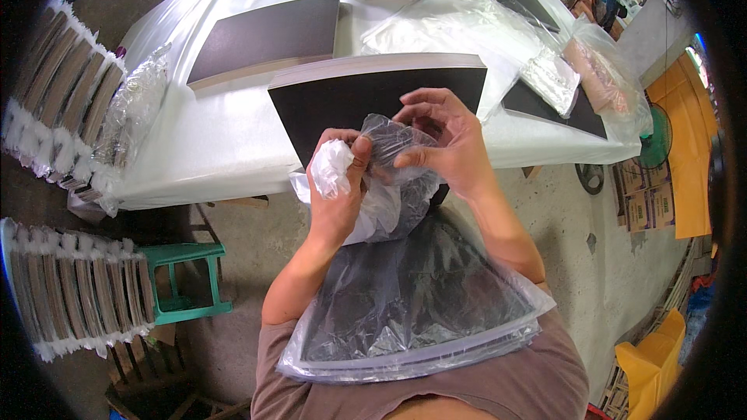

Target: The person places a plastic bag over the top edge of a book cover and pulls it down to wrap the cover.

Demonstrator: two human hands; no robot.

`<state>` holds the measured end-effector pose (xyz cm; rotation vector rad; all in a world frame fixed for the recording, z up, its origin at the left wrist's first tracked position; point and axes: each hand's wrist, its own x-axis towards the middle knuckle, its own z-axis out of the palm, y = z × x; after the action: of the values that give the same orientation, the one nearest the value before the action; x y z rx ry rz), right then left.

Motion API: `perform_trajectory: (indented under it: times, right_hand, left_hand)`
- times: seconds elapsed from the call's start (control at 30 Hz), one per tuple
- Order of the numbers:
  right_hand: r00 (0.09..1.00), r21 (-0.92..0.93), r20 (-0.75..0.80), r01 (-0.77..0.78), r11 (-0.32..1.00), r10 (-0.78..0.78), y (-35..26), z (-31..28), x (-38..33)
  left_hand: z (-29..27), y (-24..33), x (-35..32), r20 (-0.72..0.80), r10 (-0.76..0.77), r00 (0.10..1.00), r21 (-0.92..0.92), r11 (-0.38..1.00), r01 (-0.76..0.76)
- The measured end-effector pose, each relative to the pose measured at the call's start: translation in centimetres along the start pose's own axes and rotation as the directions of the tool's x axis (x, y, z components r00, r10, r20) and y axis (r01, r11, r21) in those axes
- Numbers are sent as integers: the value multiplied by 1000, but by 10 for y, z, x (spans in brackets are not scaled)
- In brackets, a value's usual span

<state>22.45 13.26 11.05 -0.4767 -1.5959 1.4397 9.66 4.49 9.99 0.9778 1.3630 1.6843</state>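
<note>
While a crumpled white wad (333, 168) is gripped in the closed left hand (348, 201), thin clear film (387, 140) is bunched between it and the right hand (450, 138), which is held half open, its thumb and curled fingers spread apart at the film's edge. The loose, wrinkled plastic is gathered above the lap, at the narrow-looking far end of a wrapped slab (428, 292); this dark, flat piece is laid across the lap, its pale edge shown through glossy, creased wrapping. Behind the hands, a black slab (307, 113) with a thick, whitish edge is stood upright at the table's near side, its middle partly hidden by the fingers and film. Farther back, another dark slab (268, 37) is laid on the left, and slick clear sheets (459, 19) are heaped on the right, near a pinkish bundle (597, 70) wrapped in plastic. At the left, slabs are piled in a tall stack (66, 97) with frilly plastic ends, and a second stack (85, 288) is seen beside a green stool (187, 311). The table (202, 163) is covered in smooth white sheeting, and grey, stained floor (572, 225) is seen below, with cartons (650, 206) placed at the right.
</note>
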Motion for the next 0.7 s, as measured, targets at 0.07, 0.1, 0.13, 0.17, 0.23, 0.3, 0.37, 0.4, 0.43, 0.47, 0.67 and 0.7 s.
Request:
perform_trajectory:
  times: [0.07, 0.1, 0.13, 0.17, 0.23, 0.3, 0.37, 0.4, 0.43, 0.47, 0.67, 0.7]
  right_hand:
    - [998, 98, 55, -42, 994, 37, -7, 8, -1]
    - [995, 145, 82, -63, 987, 52, -10, 10, -2]
    - [996, 119, 57, -77, 990, 71, -13, 9, -3]
    - [995, 95, 37, -95, 991, 92, -15, 9, -1]
    - [991, 52, -11, -133, 990, 133, -14, 5, 1]
    - [982, 5, -72, -173, 985, 173, -8, -3, 2]
    - [990, -23, -108, -96, 995, 93, -4, 0, -1]
    - [991, -38, -126, -57, 998, 52, -3, 3, -2]
    - [989, -46, -140, -55, 997, 48, -2, 5, -2]
    - [987, -53, -156, -52, 997, 43, -1, 6, -1]
    - [981, 30, -180, -62, 998, 66, 7, 11, -5]
    - [984, 41, -162, -70, 997, 76, 11, 8, -7]
  left_hand:
    - [0, -3, 0, 13, 51, 999, -7, 999, -50]
    - [1, -7, -1, 25, 102, 995, -12, 995, -101]
    - [2, -9, -1, 36, 153, 988, -17, 988, -152]
    - [1, -9, -1, 58, 155, 986, -19, 988, -154]
    - [-1, -8, 0, 101, 161, 982, -21, 987, -159]
    - [1, 0, -3, 110, 31, 993, -5, 1000, -30]
    - [2, 1, -3, 108, 35, 994, 25, 999, -37]
    - [1, -4, 0, 104, 103, 989, 46, 993, -109]
    - [1, -6, 1, 101, 172, 980, 67, 982, -179]
    - [1, -5, 1, 100, 172, 980, 79, 980, -180]
    - [2, 0, -2, 81, 89, 993, 117, 988, -98]
    - [2, -2, -2, 67, 95, 993, 128, 986, -103]
